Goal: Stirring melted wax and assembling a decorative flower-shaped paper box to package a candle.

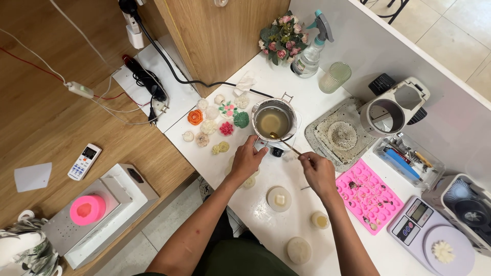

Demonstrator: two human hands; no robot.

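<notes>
A white table (pixel 286 179) is seen, and on it a metal pot (pixel 273 118) with yellowish liquid stands near its back edge. The pot's base is touched by the left hand (pixel 247 159), but whether the fingers are clamped on it cannot be told. A thin stick (pixel 286 144) is pinched tightly by the right hand (pixel 318 171), its tip dipped in the liquid.

My white worktop (pixel 266 214) runs slantwise under even, soft light; to my left lies a wooden floor (pixel 46 117); a wooden cabinet panel (pixel 220 36) stands ahead; pale floor tiles (pixel 450 36) show beyond the counter's far edge.
</notes>
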